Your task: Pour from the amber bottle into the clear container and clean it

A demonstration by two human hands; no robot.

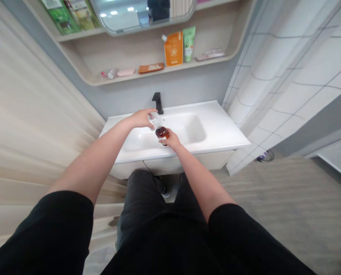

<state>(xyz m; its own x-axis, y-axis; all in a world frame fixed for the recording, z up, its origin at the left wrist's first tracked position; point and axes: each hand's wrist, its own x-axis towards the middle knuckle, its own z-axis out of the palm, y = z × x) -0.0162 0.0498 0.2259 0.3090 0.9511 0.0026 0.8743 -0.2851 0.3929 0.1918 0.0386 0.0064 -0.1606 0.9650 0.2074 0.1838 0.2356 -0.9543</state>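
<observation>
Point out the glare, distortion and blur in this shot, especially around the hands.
In the head view, the mirror catches bright glare spots; in the head view, lines on the tiled wall slant and bend; in the head view, the clear container in the left hand looks washed out, print on the brown bottle in the right hand is unreadable, and the floor looks smeared.

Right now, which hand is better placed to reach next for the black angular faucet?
Probably the left hand: it appears nearer the faucet, though it holds a clear container. The right hand is farther away, holding a reddish-brown translucent bottle.
</observation>
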